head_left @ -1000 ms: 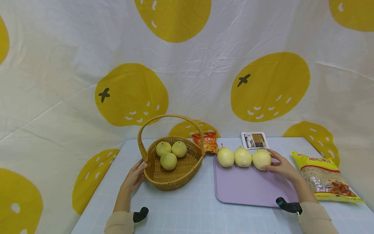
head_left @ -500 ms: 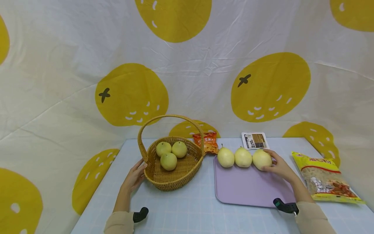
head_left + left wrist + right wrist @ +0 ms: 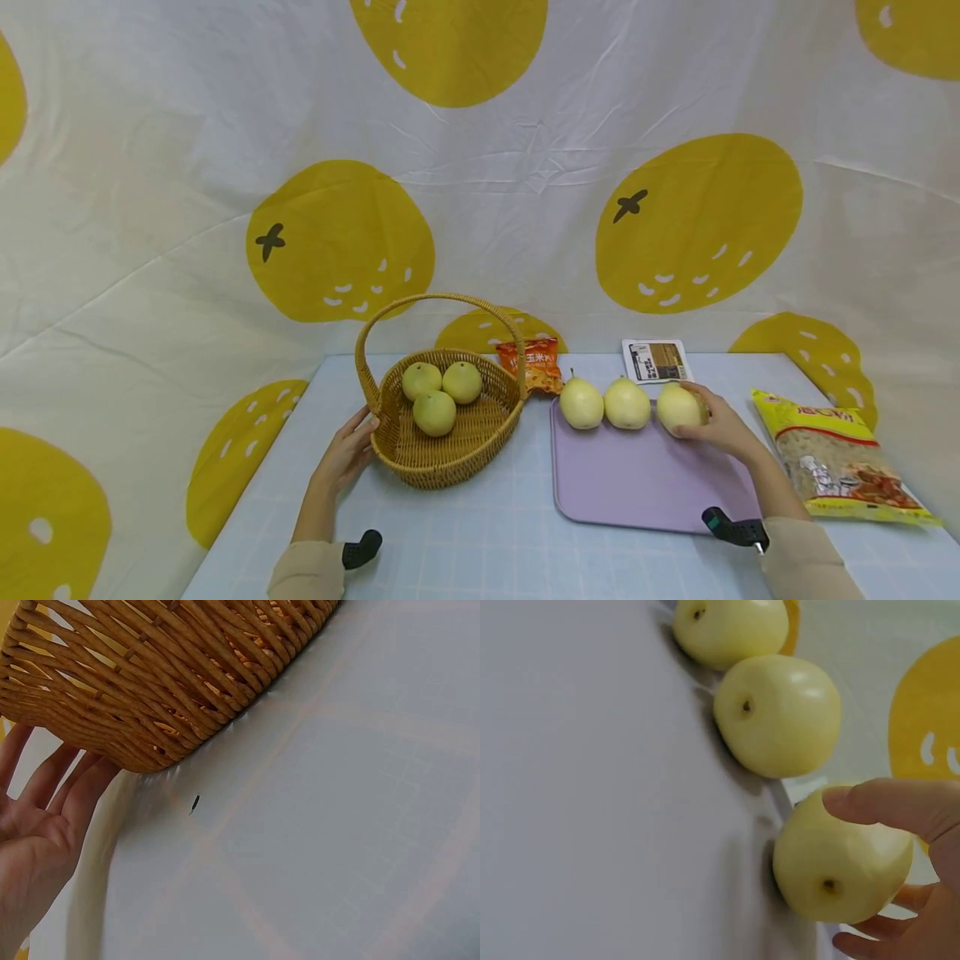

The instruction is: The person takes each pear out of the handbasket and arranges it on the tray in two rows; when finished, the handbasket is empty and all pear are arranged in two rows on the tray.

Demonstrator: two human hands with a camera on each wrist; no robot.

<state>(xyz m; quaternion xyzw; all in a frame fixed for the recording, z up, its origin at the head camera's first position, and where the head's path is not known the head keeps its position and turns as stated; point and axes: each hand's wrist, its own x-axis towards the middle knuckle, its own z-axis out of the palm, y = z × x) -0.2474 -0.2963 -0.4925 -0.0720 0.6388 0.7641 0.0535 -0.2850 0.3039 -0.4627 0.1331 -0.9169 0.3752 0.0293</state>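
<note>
My right hand (image 3: 722, 423) grips a pale yellow pear (image 3: 678, 409) at the right end of a row on the lilac tray (image 3: 637, 492). The right wrist view shows my thumb across the pear (image 3: 840, 862) and fingers on its far side. Two more pears stand to its left, a middle pear (image 3: 627, 403) and a left pear (image 3: 581, 404) with its stem up. My left hand (image 3: 347, 450) rests against the left side of a wicker basket (image 3: 450, 475); in the left wrist view its straight fingers touch the woven wall (image 3: 150, 682). Three greenish pears (image 3: 434, 414) lie inside the basket.
An orange snack bag (image 3: 536, 365) stands behind the basket's right side. A white-and-brown packet (image 3: 657, 362) lies behind the tray. To the right lies a yellow food bag (image 3: 840, 458). The basket's tall handle (image 3: 442, 297) arches over it.
The right hand's pear has shifted right and turned, and a gap shows between it and the middle pear. The left hand and the basket have stayed in place.
</note>
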